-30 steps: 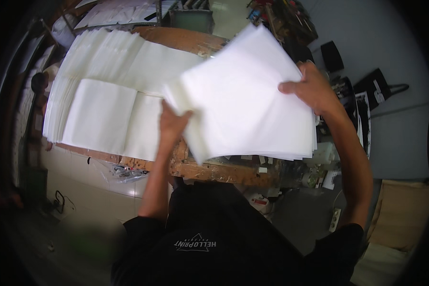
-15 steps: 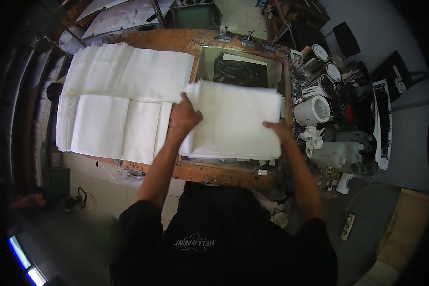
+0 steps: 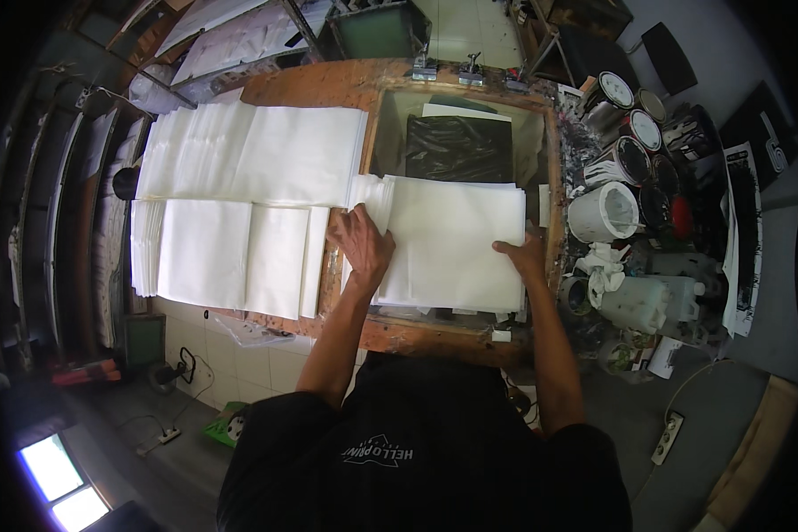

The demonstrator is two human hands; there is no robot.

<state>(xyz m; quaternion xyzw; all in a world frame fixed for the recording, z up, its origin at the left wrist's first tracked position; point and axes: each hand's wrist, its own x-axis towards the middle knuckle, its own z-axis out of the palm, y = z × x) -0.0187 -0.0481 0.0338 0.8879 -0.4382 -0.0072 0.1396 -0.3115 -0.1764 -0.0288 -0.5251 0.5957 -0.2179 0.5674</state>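
A stack of white sheets lies over the near part of a glass-topped wooden frame on the table. Its left edge is fanned into steps. At that edge is my left hand, fingers bent and somewhat apart, gripping the sheets' side. My right hand holds the opposite edge, thumb on top and the other fingers mostly hidden along the side. Left of my left hand are two more rows of fanned white sheets, a far row and a near row.
Beyond the stack a black plastic sheet lies on the glass. Metal clamps line the frame's far edge. Paint cans, a white bucket and cloudy plastic jugs crowd the right side. Shelving stands at the left.
The stack has settled lower and nearer on the glass, uncovering more of the black plastic. My left hand has shifted onto its fanned edge; my right hand keeps its hold. The view has shifted slightly.
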